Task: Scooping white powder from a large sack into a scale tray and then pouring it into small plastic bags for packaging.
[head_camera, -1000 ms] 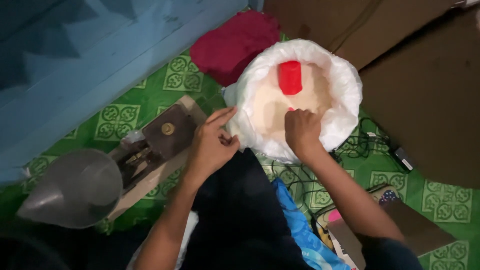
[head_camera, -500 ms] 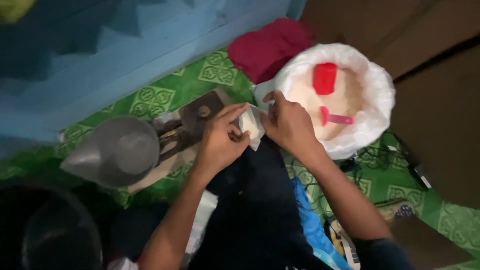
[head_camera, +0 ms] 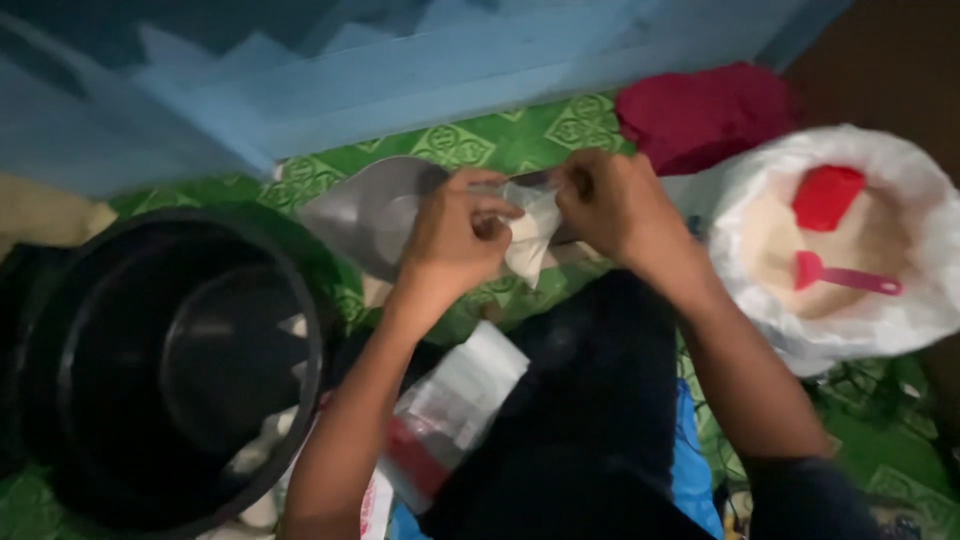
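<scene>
Both hands are raised together over the floor, each pinching the same small clear plastic bag [head_camera: 527, 235]. The left hand [head_camera: 458, 238] has thumb and fingers closed on the bag's left edge; the right hand [head_camera: 608, 205] is clenched on its top right corner. The bag hangs between them, whitish at its lower part, its contents too blurred to identify.

Directly behind the hands lies a grey metal funnel-shaped scoop [head_camera: 368, 212], partly covered by the left hand. Below the forearms, across the person's dark-clothed lap, rests a stack of clear plastic packets [head_camera: 452, 400] with a red band near one end.

To the left, well apart from the hands, stands a large black bucket [head_camera: 60, 330], its mouth open toward the camera. To the right sits a white sack [head_camera: 925, 210] rolled open, holding pale grain, with a red cup [head_camera: 826, 196] and a pink scoop [head_camera: 845, 277] lying on the grain. A dark red cloth [head_camera: 705, 115] lies just beside the sack. Everything rests on a green patterned mat [head_camera: 500, 140]; a blue wall [head_camera: 300, 80] runs behind.
</scene>
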